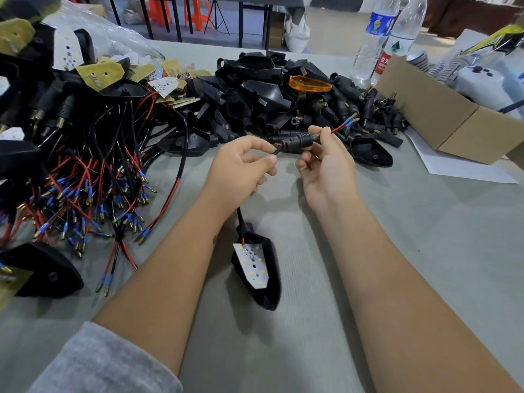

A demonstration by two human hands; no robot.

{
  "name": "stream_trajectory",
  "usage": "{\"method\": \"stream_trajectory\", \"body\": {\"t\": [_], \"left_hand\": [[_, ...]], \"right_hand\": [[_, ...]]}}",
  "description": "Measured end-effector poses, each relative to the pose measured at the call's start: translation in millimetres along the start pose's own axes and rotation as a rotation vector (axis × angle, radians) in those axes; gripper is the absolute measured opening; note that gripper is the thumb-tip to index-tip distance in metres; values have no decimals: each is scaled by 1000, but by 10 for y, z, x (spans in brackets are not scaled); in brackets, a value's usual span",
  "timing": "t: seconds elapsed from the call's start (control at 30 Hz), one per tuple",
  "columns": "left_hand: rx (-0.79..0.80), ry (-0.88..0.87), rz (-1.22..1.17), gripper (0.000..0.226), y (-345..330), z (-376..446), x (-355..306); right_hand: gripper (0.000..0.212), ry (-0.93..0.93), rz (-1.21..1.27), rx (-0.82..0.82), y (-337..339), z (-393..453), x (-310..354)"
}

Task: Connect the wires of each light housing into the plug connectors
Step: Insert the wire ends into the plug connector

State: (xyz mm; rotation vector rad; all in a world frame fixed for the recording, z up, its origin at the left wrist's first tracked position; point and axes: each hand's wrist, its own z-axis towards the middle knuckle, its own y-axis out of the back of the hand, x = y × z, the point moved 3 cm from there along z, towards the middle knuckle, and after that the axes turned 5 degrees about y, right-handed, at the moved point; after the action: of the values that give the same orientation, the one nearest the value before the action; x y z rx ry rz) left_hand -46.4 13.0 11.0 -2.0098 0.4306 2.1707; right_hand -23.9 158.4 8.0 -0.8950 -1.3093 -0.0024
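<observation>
The left hand's point(241, 163) grip pinches the wires point(276, 150); the right hand point(326, 160) grips the plug connector point(297, 141). Nearer than the connector, the light housing point(256, 275) lies on the worktop point(312, 321). Threading looks midway: blue terminals point(350, 123) already poke beyond the connector, so next, probably, seat the plug down the wires.

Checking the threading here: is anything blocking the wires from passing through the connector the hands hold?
Nothing visible does. The left hand pinches the wires at the connector, held by the right hand; blue-tipped ends already stick out the far side.
</observation>
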Motion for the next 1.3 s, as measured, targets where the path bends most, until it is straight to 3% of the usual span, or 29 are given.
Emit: {"method": "stream_trajectory", "body": {"t": [0.17,0.33,0.53,0.8,1.07,1.3], "left_hand": [[75,9,34,11,-6,-8,-32],[52,-50,71,13,-12,-30,-30],[-28,-155,85,19,21,-3,-7],[-46,-98,147,18,17,-15,-5],[-62,-63,94,16,33,-16,-19],[-65,-46,18,14,84,0,-21]], "right_hand": [[30,-7,-1,-5,35,27,16],[31,-19,-55,8,41,30,25],[28,120,-232,-5,45,13,56],[39,146,-274,-2,42,4,69],[37,125,-263,3,46,-6,76],[33,105,-243,119,17,-23,71]]}}
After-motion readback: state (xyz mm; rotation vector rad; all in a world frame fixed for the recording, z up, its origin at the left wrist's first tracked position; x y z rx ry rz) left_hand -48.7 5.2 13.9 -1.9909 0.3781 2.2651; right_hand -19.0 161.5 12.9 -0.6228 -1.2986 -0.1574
